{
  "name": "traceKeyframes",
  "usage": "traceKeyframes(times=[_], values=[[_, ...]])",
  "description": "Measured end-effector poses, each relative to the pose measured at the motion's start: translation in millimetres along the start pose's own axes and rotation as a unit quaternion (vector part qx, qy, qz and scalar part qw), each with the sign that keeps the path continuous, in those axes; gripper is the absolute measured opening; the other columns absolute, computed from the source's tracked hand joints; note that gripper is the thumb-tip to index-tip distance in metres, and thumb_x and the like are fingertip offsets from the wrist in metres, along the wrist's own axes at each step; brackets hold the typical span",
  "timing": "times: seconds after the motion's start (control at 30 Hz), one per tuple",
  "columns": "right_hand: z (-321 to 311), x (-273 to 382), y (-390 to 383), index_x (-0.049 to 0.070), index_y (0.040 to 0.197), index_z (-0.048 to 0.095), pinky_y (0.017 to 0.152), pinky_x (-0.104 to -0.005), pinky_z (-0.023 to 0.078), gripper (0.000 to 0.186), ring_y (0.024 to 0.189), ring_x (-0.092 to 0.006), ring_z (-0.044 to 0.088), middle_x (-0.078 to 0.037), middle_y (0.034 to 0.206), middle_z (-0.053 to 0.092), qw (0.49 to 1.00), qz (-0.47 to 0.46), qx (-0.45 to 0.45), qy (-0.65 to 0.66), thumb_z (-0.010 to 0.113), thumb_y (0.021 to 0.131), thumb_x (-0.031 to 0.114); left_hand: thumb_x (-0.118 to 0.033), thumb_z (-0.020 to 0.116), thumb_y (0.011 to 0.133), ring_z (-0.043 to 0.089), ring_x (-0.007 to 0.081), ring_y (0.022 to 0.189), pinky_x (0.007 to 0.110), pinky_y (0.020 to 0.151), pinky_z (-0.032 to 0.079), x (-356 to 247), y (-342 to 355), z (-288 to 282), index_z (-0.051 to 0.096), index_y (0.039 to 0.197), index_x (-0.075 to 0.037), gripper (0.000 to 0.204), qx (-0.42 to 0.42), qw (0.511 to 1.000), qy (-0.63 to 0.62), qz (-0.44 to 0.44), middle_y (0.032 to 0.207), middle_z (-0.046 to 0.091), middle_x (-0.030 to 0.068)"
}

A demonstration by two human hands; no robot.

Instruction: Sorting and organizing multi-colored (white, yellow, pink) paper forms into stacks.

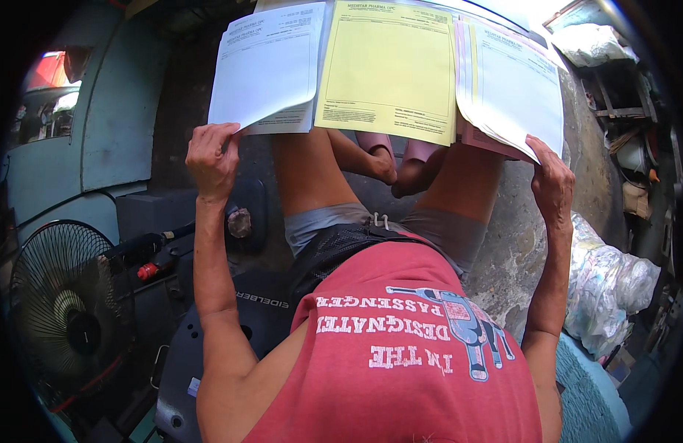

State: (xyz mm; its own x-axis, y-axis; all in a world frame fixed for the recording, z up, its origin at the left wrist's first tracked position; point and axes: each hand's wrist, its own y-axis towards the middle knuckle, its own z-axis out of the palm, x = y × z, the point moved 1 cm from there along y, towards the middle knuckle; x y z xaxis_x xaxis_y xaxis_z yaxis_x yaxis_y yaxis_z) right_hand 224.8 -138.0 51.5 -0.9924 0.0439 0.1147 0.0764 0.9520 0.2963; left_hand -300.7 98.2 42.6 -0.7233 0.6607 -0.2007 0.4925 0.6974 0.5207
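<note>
Three groups of printed forms lie side by side across the top of the head view, over my knees. My left hand (pixel 212 159) is closed on the lower left corner of a white form (pixel 271 70), the top sheet of the left stack, and its lower edge curls up. In the middle lies a yellow form (pixel 389 74), touched by neither hand. My right hand (pixel 552 177) pinches the lower right corner of a white form (pixel 517 92) on the right stack. Pink and yellowish sheet edges show along that stack's left side. How many sheets each hand holds cannot be made out.
A black fan (pixel 68 310) stands at the left, near a dark chair or bench part (pixel 253 317). Plastic-wrapped bundles (pixel 603 295) sit at the right beside a teal surface (pixel 589 391). Another white bundle (pixel 594 44) lies at the upper right. Concrete floor (pixel 515 221) shows below.
</note>
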Motion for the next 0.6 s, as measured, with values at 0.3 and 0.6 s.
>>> traceKeyframes(times=[0.3,0.6], values=[[2,-6,-3,0.013,0.125,0.068,0.09,-0.0398,0.059,0.046,0.107,-0.03,0.072,-0.01,0.12,0.074,1.0,0.013,-0.017,0.021,0.061,0.086,-0.01,-0.004,0.075,0.088,0.069,0.0183,0.087,0.032,0.079,0.054,35,11,-18,0.078,0.105,-0.008,0.018,0.121,0.973,-0.182,-0.077,0.095,0.076,0.0051],[-1,-15,1,0.012,0.125,0.068,0.086,-0.0417,0.057,0.047,0.095,-0.0342,0.074,-0.018,0.106,0.074,0.993,0.066,-0.022,0.091,0.053,0.086,-0.009,0.004,0.069,0.088,0.072,0.0209,0.092,0.032,0.076,0.058,-26,60,-24,0.066,0.135,-0.016,0.051,-0.072,0.989,-0.127,-0.027,0.111,0.074,0.0126]])
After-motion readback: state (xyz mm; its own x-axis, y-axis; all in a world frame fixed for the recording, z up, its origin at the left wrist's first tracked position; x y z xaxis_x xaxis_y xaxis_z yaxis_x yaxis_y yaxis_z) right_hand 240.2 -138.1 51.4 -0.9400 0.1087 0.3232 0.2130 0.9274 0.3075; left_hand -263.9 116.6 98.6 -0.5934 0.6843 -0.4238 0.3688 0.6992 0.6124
